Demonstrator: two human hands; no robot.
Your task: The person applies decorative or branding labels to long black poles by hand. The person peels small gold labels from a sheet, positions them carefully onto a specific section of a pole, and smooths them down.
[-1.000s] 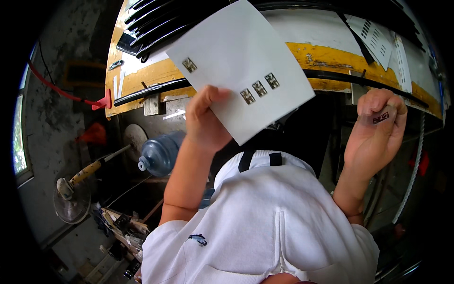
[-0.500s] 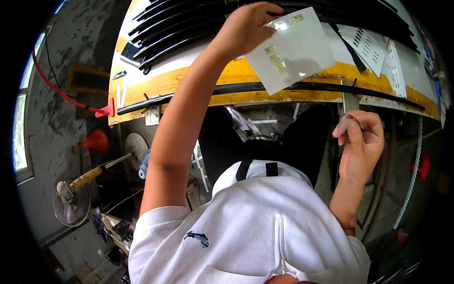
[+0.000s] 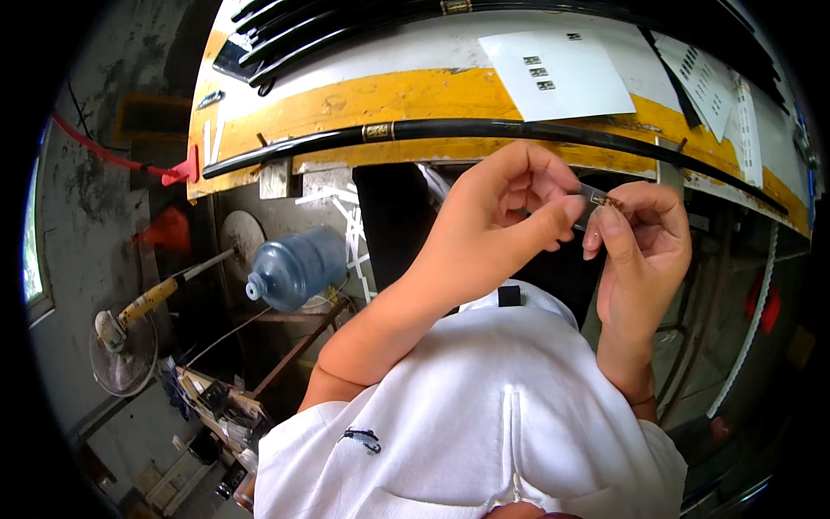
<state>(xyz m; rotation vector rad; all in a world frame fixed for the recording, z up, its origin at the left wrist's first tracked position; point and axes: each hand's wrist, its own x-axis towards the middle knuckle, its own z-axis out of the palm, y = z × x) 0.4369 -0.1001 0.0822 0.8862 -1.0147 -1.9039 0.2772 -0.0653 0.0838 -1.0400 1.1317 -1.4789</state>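
Observation:
My left hand [image 3: 510, 212] and my right hand [image 3: 644, 238] meet in front of the bench edge. Pinched between their fingertips is a small clear sticker [image 3: 596, 198] with a dark and gold mark. Just beyond them, on the bench, lies a white sheet of stickers [image 3: 588, 82] with a few small dark marks on it. A long black rod [image 3: 294, 144] runs along the near edge of the bench, carrying a gold emblem band [image 3: 378, 131] left of the middle.
Several black rods [image 3: 346, 43] are stacked at the back of the bench [image 3: 346, 99]. More printed sheets [image 3: 699, 82] lie at its right. Left of me stand a blue water bottle [image 3: 298, 268] and a fan [image 3: 124, 350]. White strips [image 3: 353, 233] litter the floor.
My left hand has let go of the sticker sheet, which now lies on the bench, and has come down to my right hand. Both now hold the small sticker.

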